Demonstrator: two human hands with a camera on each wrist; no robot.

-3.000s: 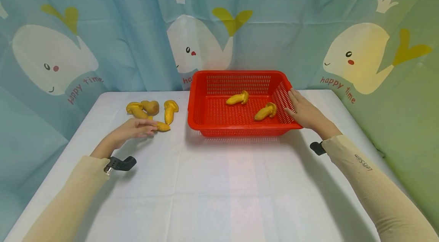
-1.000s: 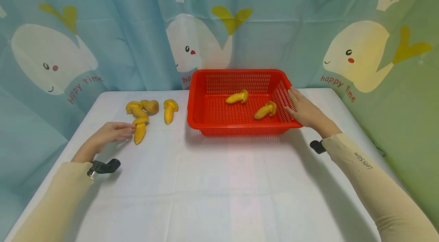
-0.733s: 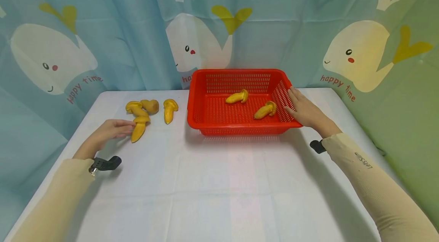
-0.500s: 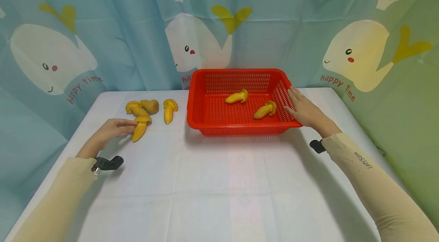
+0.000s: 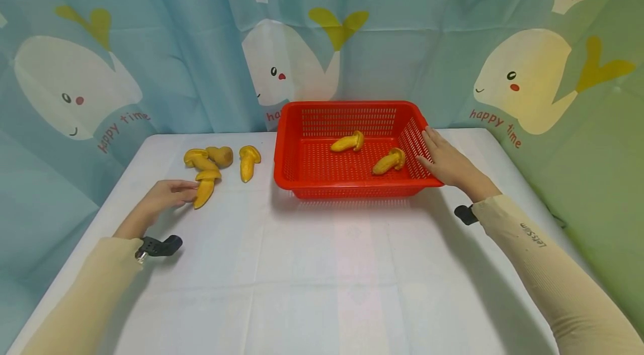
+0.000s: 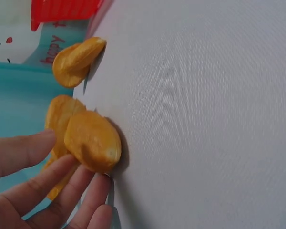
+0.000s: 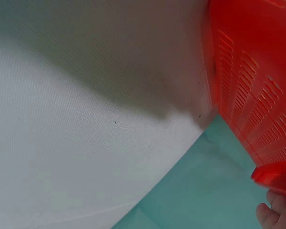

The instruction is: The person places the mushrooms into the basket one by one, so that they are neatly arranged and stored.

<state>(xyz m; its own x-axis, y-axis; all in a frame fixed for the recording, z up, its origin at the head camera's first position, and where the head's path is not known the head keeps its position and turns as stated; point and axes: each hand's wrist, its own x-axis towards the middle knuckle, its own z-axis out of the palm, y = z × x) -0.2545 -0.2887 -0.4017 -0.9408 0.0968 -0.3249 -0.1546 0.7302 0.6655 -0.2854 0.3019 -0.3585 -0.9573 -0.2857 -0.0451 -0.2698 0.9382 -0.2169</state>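
My left hand (image 5: 168, 197) is beside a yellow mushroom (image 5: 204, 192) on the table, its fingertips against the stem's left side. In the left wrist view the fingers (image 6: 81, 191) are nearly straight along the edge of this mushroom (image 6: 93, 143), and the thumb stands apart from it. Its cap overlaps another mushroom (image 5: 195, 157) behind; a rounder, browner piece (image 5: 221, 156) lies alongside, and one more mushroom (image 5: 249, 164) lies to the right. My right hand (image 5: 445, 162) rests on the right rim of a red basket (image 5: 352, 184), fingers extended. Inside are two mushrooms, one farther (image 5: 347, 142) and one nearer (image 5: 388, 162).
A white cloth covers the table (image 5: 322, 271). Behind it hangs a blue-green curtain (image 5: 201, 64) with whale prints, close to the basket's back. The basket's slotted side wall (image 7: 257, 105) fills the right of the right wrist view.
My left hand has moved left and slightly nearer. The mushroom beside it has swung from lying sideways to stem toward me, then shifted slightly. My right hand stays on the basket.
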